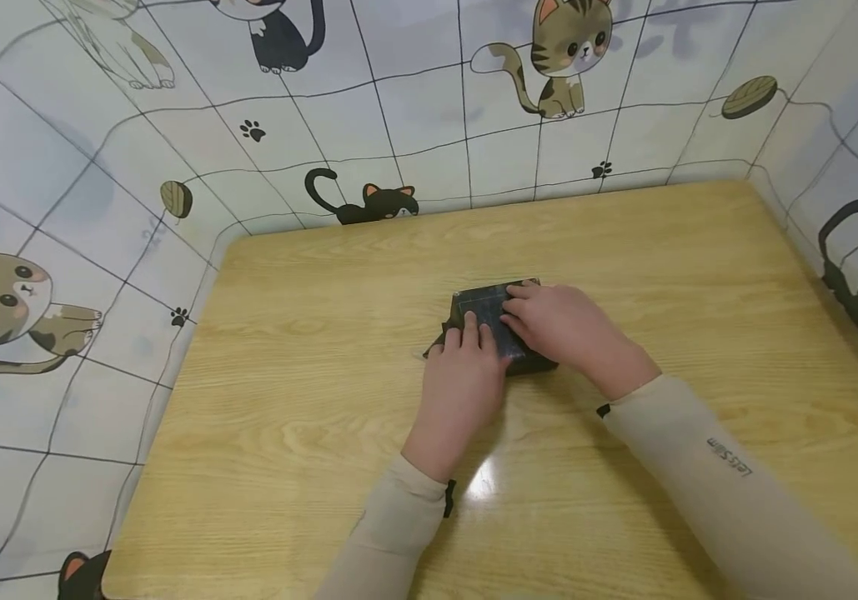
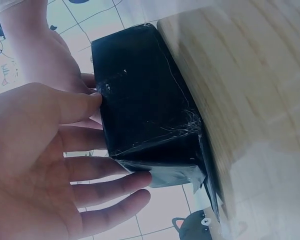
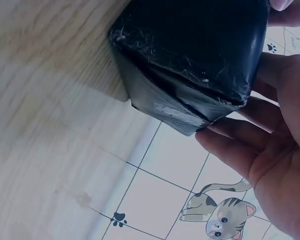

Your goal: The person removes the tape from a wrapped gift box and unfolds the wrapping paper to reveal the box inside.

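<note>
Left hand (image 1: 462,379), right hand (image 1: 569,329) rest atop black package (image 1: 514,347).

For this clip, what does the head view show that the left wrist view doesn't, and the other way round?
Only the head view shows the top face of the black package, the back of the left hand and the lettering on the right sleeve.

Only the left wrist view shows the left hand's palm and the fine scuffs on the package's side.

Both show the package, both hands, the wooden table and the cat-patterned wall covering.
</note>
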`<state>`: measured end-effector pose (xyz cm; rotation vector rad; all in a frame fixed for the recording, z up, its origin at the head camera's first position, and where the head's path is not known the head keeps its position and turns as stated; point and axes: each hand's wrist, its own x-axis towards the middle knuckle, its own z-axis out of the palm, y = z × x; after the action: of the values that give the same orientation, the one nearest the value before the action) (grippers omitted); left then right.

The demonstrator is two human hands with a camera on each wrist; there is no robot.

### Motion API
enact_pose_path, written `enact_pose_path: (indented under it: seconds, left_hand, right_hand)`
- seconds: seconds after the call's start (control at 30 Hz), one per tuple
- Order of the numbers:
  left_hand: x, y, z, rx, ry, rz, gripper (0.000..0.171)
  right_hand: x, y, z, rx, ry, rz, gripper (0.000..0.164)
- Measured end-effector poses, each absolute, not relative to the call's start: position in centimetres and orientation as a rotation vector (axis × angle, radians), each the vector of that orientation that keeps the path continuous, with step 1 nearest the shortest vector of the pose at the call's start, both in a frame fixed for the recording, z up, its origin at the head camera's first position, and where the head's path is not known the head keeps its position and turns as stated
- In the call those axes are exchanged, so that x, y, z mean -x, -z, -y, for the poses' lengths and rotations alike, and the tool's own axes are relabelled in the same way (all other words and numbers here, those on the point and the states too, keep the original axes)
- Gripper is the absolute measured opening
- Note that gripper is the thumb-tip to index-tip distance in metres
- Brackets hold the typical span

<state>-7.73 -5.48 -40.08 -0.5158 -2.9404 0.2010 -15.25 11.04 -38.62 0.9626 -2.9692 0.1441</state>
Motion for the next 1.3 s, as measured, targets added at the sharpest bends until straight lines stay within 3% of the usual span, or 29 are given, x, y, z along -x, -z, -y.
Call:
enact_pose_path:
  seconds: [0.4,0.6,1.3]
  left_hand:
    - [7.9,39.9,5.4,0.518,-0.244,2.98,0.057]
    - [7.9,39.5,5.2,0.506,-0.235,3.024,0.058]
    - [8.2,39.3,5.1,0.513,-0.264,3.023,0.058]
  right_hand:
    - [15.9,39.0,-11.3,-1.049,-0.002,2.937,0.031]
    - [15.9,39.0,-11.4,-1.11,0.089,2.874,0.025]
    - [16.4,39.3,-12.2,-1.067,-0.093,2.787,0.024]
